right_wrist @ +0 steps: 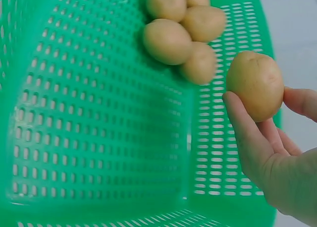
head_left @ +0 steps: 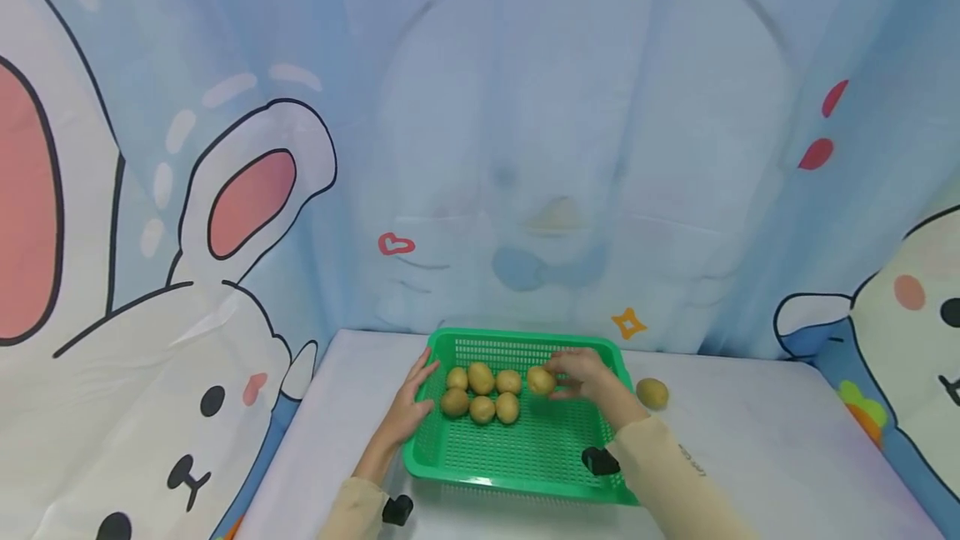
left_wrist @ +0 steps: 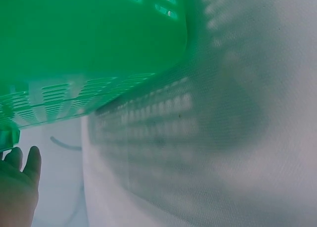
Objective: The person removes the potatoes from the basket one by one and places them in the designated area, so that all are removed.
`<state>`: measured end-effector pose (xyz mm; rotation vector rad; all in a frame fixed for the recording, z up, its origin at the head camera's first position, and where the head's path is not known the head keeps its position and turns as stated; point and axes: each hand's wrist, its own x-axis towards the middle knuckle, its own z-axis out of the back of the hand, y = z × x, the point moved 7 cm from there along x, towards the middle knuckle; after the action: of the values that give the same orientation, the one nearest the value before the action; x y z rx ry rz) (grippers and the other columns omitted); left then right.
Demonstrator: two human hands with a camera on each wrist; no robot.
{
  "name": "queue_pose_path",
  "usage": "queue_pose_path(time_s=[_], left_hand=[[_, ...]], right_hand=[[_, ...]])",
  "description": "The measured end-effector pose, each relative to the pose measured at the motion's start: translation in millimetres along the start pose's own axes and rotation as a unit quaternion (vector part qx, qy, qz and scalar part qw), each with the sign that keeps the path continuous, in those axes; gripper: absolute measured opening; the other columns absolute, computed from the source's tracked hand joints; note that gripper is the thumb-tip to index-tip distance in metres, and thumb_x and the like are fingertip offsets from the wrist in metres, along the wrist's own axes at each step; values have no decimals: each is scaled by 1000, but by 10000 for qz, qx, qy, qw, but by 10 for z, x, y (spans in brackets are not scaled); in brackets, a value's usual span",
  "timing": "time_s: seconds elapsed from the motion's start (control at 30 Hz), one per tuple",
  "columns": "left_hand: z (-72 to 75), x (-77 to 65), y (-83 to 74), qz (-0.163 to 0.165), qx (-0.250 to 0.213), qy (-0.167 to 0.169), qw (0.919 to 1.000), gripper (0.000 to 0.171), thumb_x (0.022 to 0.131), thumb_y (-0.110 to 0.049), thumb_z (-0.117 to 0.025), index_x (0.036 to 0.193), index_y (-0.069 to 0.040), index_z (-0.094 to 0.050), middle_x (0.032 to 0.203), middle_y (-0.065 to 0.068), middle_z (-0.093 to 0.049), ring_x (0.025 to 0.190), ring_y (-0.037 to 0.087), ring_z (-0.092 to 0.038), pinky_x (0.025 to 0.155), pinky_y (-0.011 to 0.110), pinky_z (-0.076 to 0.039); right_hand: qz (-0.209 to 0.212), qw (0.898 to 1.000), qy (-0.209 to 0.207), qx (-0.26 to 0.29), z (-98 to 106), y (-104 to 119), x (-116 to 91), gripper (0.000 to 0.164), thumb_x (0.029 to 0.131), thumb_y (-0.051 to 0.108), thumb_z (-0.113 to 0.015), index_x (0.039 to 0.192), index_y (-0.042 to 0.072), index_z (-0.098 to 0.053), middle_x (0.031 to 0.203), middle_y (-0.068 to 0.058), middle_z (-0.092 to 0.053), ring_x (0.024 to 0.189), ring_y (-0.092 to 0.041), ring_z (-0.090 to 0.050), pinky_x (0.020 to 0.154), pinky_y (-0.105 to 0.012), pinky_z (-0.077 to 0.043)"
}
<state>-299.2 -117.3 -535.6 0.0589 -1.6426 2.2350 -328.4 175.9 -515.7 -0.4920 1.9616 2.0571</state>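
Note:
A green plastic basket (head_left: 517,486) with slotted walls stands on the table. Several yellow-brown potatoes (head_left: 482,410) lie together in its left and back part; the right wrist view shows some of these potatoes (right_wrist: 167,41) too. My right hand (head_left: 581,373) pinches one potato (right_wrist: 255,86) between thumb and fingers, held over the basket just right of the others. At the basket's left rim, my left hand (head_left: 405,413) rests with its fingers spread along the edge. The left wrist view catches only part of that hand (left_wrist: 19,187), low at the left, under the basket's corner.
One more potato (head_left: 652,393) lies on the white tabletop (head_left: 750,440) to the right of the basket. Behind the table hangs a light blue curtain (head_left: 562,148) printed with cartoon animals, close to the basket's back rim.

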Motion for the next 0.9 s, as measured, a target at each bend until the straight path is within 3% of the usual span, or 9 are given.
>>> queue_pose_path(time_s=[0.23,0.47,0.57,0.73,0.9], left_hand=[[-3,-12,-34,68,24,-31,10000,73,75,15,-47,147,8,-37,164,15,-14,149,40,-8,111,62,-20],[11,-97,-313,76,-80,-1,9999,70,75,17,-46,144,13,-38,161,25,-13,147,46,-7,109,65,-19],[27,-123,-365,121,-71,9,9999,70,75,16,-46,144,12,-38,161,25,-14,147,46,-7,110,64,-19],[-1,-116,-397,88,-207,76,9997,69,77,16,-45,145,13,-36,161,25,-12,147,45,-6,111,65,-16],[4,-116,-416,46,-182,-101,9998,69,75,16,-45,144,13,-39,161,24,-16,147,44,-8,111,65,-16]], right_hand=[[252,9993,182,185,144,283,-47,59,96,1,-54,148,-10,-29,146,-36,-31,133,-54,-36,87,-52,-52],[364,9989,203,231,331,468,-139,57,99,4,-51,150,-7,-28,150,-33,-27,135,-52,-33,89,-50,-52],[412,9982,359,230,398,479,-193,56,100,7,-50,150,-8,-27,152,-32,-24,136,-52,-31,92,-50,-51],[376,9983,178,420,644,475,-235,54,98,7,-55,147,-7,-35,148,-30,-31,135,-50,-34,90,-49,-52],[225,9980,-32,591,925,451,-246,60,96,5,-60,149,-4,-34,136,-20,-44,134,-46,-38,87,-47,-53]])
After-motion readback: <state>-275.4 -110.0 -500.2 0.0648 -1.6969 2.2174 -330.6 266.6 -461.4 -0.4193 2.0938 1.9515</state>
